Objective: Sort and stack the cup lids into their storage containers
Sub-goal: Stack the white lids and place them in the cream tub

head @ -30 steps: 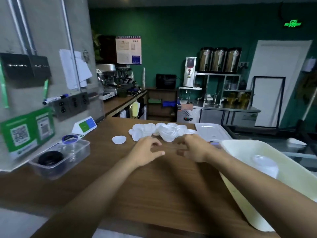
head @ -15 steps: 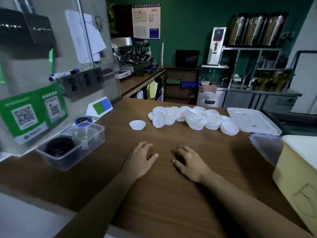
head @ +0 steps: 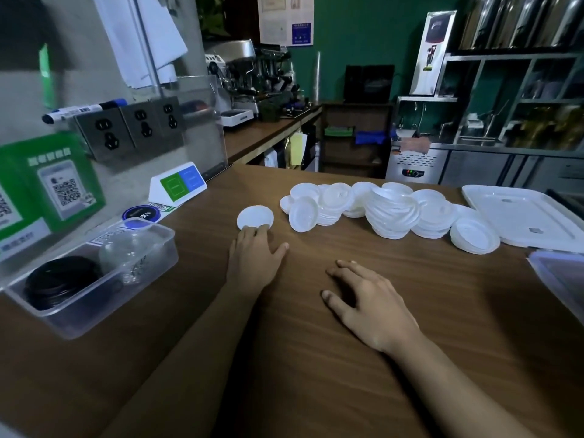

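A heap of several white cup lids (head: 392,213) lies across the far middle of the wooden counter (head: 316,358). One single white lid (head: 254,216) sits apart to its left. My left hand (head: 254,257) lies flat with its fingertips touching the near edge of that lid. Palm down on the wood to the right is my right hand (head: 369,303), fingers spread, holding nothing. A clear storage container (head: 94,276) at the left holds stacked black lids (head: 60,281) and clear dome lids (head: 132,251).
A white tray lid (head: 521,216) lies at the far right, with a clear container's corner (head: 562,279) below it at the right edge. A small green-and-blue sign (head: 178,184) and QR code placards (head: 63,184) stand at the left. A transparent screen (head: 202,121) rises beyond them.
My view has moved closer and lower over the counter. My left hand slid forward to the single white lid. My right hand stayed flat on the wood.
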### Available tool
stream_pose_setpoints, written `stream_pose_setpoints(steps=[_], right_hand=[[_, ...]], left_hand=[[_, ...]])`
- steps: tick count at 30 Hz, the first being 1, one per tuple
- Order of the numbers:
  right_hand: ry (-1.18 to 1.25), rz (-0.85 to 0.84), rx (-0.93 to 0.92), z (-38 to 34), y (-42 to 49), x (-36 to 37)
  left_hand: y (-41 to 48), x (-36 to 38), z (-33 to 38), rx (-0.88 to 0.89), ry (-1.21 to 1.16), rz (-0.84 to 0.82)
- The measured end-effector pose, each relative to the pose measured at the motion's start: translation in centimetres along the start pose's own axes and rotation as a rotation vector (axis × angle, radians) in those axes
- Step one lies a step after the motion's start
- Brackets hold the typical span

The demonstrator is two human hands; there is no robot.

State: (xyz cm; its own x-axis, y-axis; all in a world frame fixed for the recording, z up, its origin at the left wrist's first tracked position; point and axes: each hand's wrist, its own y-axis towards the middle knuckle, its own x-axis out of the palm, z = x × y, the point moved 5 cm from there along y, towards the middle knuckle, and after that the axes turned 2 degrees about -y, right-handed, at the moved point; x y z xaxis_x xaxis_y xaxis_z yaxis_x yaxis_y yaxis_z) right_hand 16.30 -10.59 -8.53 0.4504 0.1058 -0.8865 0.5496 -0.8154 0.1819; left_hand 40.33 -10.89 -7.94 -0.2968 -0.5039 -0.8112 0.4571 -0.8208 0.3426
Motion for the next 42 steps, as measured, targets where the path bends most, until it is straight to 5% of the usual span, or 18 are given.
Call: stream_pose_setpoints(steps=[10,14,18,26,34,42], right_hand=[[0.251,0.161,0.030,0.9,-0.7,-1.0],[0.426,0.321,0.044,1.3,-2.4,-2.4],[0.562,0.392,0.051,2.3,-5.3,-3.3],[0.802,0.358,0.074,3.8,-6.4,-5.4],[1.129,0.451,0.213,6.0,-5.0,-5.2],[1.041,0.169,0.122,4.9,-4.2,-4.8]], left_hand=[[-2.6,-2.1,1.5,0.113,-0.090,0.146],[-5.5,-2.8,3.1,0.091,-0.452,0.118],[-8.7,-1.6,6.4,-0.017,-0.942,-0.119],[-11.5,0.2,12.0,0.082,-1.097,-0.552],[-10.3,1.7,11.5,-0.030,-1.150,-0.496],[-10.0,0.5,11.5,0.067,-1.093,-0.293]])
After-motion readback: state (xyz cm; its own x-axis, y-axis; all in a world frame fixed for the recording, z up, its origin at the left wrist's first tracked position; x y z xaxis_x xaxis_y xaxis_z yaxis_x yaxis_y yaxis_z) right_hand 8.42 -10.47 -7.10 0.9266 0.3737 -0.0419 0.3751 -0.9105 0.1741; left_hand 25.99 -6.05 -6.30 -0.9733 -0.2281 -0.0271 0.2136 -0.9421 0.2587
